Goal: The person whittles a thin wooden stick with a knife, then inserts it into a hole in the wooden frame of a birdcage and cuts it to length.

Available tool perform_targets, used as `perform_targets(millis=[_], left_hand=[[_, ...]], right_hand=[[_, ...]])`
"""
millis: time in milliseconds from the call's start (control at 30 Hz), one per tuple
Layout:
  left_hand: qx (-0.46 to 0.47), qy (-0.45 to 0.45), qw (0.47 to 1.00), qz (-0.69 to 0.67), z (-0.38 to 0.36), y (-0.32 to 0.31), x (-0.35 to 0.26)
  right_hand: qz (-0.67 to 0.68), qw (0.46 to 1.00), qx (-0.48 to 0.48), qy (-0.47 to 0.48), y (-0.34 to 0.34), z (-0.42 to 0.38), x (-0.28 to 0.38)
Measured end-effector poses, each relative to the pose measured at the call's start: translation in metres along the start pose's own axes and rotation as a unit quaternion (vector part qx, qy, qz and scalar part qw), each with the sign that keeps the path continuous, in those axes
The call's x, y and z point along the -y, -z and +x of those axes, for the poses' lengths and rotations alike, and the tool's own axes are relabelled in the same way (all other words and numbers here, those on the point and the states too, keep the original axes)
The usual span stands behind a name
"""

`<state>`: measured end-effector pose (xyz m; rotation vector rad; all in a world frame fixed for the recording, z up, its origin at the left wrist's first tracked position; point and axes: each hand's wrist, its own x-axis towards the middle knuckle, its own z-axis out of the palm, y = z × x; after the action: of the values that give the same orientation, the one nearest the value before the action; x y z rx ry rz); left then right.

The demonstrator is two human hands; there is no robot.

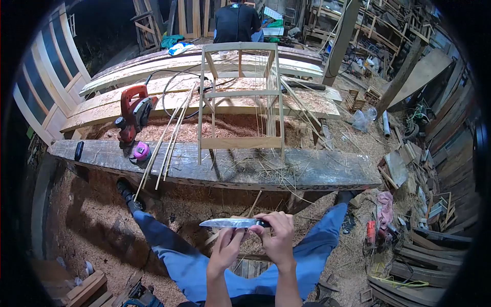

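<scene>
A knife (227, 223) with a long pale blade and a dark handle lies level above my lap, its tip pointing left. My right hand (277, 236) is wrapped round the handle. Just under the blade, my left hand (227, 247) has its fingers drawn together close to the knife's lower edge. Whatever it pinches is hidden. Beyond my hands, a light wooden frame (241, 143) with thin strands hanging inside stands upright on a dark, thick beam (327, 169).
On the beam are a pink tape measure (141, 151), a red power planer (134, 112) and thin strips (171, 138). Pale planks (107, 108) lie behind. A person (236, 23) sits at the back. Shavings cover the ground; wood is stacked at right.
</scene>
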<state>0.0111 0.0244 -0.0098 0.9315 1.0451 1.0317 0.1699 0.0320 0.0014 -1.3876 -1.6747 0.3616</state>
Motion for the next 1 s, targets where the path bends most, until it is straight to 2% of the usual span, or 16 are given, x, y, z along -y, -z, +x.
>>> perform_targets(millis=[67, 300, 367, 500, 567, 700, 767, 800, 867, 1000], left_hand=[[-0.001, -0.025, 0.998, 0.049, 0.004, 0.006, 0.015], [-0.019, 0.007, 1.000, 0.015, 0.005, 0.002, 0.011], [-0.058, 0.000, 0.997, 0.050, 0.005, -0.002, 0.013], [-0.025, -0.002, 0.999, 0.037, 0.009, -0.003, 0.002], [0.039, -0.003, 0.998, 0.052, 0.012, 0.001, 0.003], [0.028, -0.030, 0.999, 0.023, 0.013, 0.002, 0.013], [0.002, -0.045, 0.994, 0.104, 0.009, -0.001, 0.004], [0.001, -0.045, 0.994, 0.104, 0.010, 0.002, 0.005], [0.012, -0.081, 0.977, 0.195, 0.013, 0.011, 0.010], [0.023, -0.045, 0.986, 0.159, 0.011, 0.003, 0.005]], right_hand=[[-0.003, 1.000, -0.007, 0.003, 0.001, 0.001, 0.000], [0.001, 1.000, -0.001, 0.002, -0.001, 0.004, -0.005], [-0.006, 1.000, 0.000, -0.006, -0.001, 0.004, -0.006], [-0.011, 1.000, -0.003, -0.003, 0.000, 0.005, -0.012], [0.001, 1.000, 0.012, -0.002, 0.000, 0.005, -0.013], [0.015, 1.000, 0.006, -0.004, -0.001, 0.005, -0.015], [-0.009, 1.000, -0.004, -0.010, 0.002, 0.004, -0.019], [-0.009, 1.000, -0.004, -0.009, 0.004, 0.004, -0.021], [-0.035, 0.999, -0.034, -0.018, 0.010, 0.004, -0.027], [-0.045, 0.997, -0.062, 0.007, 0.013, 0.000, -0.036]])
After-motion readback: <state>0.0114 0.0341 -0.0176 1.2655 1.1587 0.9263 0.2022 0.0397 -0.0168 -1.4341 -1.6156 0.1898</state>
